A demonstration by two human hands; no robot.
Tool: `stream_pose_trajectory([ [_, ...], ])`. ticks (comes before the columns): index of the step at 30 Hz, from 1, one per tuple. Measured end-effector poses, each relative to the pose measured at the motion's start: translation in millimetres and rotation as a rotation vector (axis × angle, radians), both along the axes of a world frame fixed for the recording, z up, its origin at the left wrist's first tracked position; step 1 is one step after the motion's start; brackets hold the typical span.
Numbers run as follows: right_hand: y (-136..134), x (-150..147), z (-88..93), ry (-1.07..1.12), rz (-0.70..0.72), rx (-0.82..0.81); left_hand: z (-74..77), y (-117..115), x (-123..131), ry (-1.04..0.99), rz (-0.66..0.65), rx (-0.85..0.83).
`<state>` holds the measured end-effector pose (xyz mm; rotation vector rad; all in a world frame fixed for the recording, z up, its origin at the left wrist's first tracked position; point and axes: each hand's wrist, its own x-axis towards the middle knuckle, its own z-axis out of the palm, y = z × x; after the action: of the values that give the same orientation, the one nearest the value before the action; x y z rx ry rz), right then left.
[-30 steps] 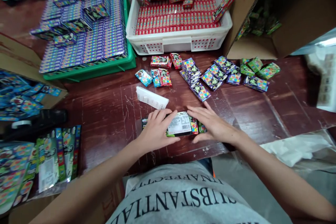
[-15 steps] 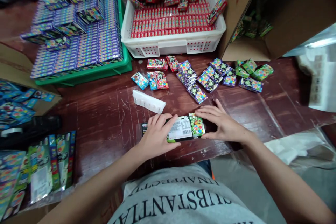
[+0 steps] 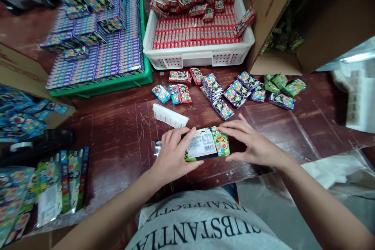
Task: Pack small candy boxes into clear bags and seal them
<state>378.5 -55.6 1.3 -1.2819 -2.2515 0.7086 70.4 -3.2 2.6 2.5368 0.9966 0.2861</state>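
Observation:
A flat black printed bag (image 3: 202,144) with a white barcode label lies on the table in front of me. My left hand (image 3: 172,150) grips its left part, thumb on top. At the bag's right end is a small green candy box (image 3: 221,142), its left side against or inside the bag's mouth; I cannot tell how far in. My right hand (image 3: 249,142) pinches this box from the right, thumb on the near edge and fingers on the far one. Just beyond my left hand lies a white strip of stickers (image 3: 170,116).
Small red (image 3: 179,76), blue (image 3: 160,93), purple (image 3: 223,108) and green boxes (image 3: 295,87) lie beyond my hands. Behind stand a white crate (image 3: 199,59) and a green tray (image 3: 117,88), both loaded. A cardboard carton (image 3: 271,4) is at right; printed bags (image 3: 51,187) lie left.
The view has shifted slightly, so the surroundings sit a little lower and further right. Both hands keep their hold on the bag and the green box, with hardly any movement between them.

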Motion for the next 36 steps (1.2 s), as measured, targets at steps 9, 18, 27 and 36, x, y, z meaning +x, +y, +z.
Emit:
stream_pose_trajectory([
  [9, 5, -36, -7.1, 0.417, -0.299, -0.170, 8.0, -12, 31, -0.212, 0.447, -0.227],
  [18, 11, -65, -15.8, 0.615, -0.315, -0.396, -13.2, -9, 8, -0.772, 0.320, -0.759],
  [27, 3, -106, -24.5, 0.804, -0.516, -0.363, -10.1, 7, -22, -0.756, 0.283, -0.860],
  [36, 21, -114, -11.8, 0.739, -0.479, -0.289, 1.9, 25, -25, -0.885, 0.482, -0.774],
])
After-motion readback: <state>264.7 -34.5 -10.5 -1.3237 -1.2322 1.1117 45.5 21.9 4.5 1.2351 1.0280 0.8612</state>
